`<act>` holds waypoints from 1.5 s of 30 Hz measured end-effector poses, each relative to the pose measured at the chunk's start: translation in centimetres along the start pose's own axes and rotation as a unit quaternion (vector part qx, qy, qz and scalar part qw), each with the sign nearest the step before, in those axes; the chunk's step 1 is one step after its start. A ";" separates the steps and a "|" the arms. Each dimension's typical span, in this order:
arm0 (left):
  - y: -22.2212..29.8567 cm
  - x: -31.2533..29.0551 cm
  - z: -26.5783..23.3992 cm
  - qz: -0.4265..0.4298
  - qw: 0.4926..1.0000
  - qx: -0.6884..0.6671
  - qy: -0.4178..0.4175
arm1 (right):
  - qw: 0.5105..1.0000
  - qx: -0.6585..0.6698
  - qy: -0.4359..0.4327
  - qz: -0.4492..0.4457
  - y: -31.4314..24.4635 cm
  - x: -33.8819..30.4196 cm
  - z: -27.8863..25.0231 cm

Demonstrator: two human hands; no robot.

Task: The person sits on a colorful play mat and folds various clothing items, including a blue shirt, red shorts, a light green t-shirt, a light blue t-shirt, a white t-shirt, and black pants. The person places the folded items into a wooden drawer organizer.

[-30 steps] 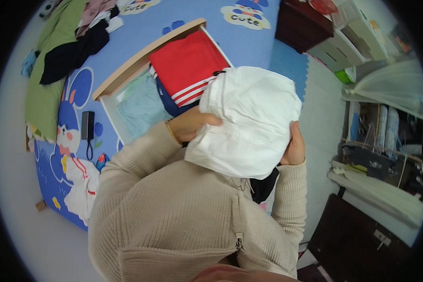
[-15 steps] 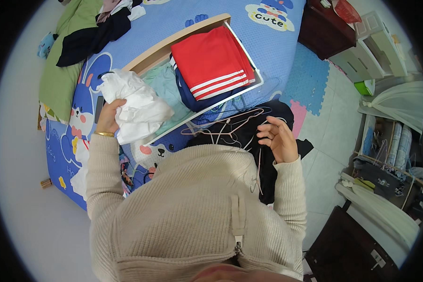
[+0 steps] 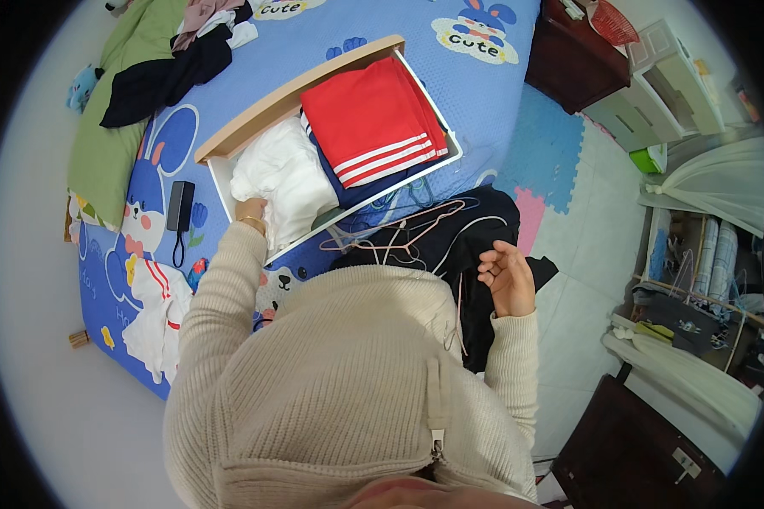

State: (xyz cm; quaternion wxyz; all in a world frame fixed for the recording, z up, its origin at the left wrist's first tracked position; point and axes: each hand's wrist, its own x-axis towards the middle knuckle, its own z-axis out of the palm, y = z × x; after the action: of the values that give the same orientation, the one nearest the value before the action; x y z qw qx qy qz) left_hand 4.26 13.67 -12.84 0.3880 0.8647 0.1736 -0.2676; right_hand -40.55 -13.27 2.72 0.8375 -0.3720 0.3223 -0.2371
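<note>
A drawer (image 3: 218, 176) with white sides and a wooden front lies on the bed. Inside it, at the left, sits a crumpled white garment (image 3: 284, 174), covering most of the pale green cloth beneath. My left hand (image 3: 251, 212) is closed on the garment's near left edge, just inside the drawer wall; its fingertips are partly hidden. Folded red trousers (image 3: 369, 119) with white stripes fill the right side, on top of navy cloth (image 3: 373, 188). My right hand (image 3: 509, 278) hangs in the air, fingers apart and loosely bent, holding nothing, above black clothing (image 3: 484, 229).
Several wire hangers (image 3: 412, 246) lie by the drawer's near side. Left on the bed are a black oblong case (image 3: 179, 206) with a strap, a white-and-red garment (image 3: 157, 314), a green blanket (image 3: 110, 161) and dark clothes (image 3: 165, 81). Dark cabinet (image 3: 573, 59) at far right.
My left hand has brought the white garment rightward and down into the drawer, over the pale green cloth. The black case has come into full view. My right hand has barely moved.
</note>
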 end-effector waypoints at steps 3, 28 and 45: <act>0.3 -2.6 0.6 0.237 0.958 -0.120 0.110 | 1.000 0.009 0.009 0.001 0.3 -0.1 -0.5; 7.5 -10.4 -0.9 0.653 0.659 0.327 0.177 | 0.999 0.033 0.039 -0.018 2.3 -1.2 -0.5; 7.6 -6.5 6.7 0.340 0.759 0.549 0.088 | 0.993 0.042 0.109 -0.022 3.2 -2.4 -1.0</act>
State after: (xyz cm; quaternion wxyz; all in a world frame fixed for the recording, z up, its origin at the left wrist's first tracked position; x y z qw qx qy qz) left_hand 0.72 3.03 -8.26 -0.1043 0.9517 -0.2745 -0.0901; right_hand -42.38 -10.24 0.62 0.8070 -0.3151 0.3933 -0.3079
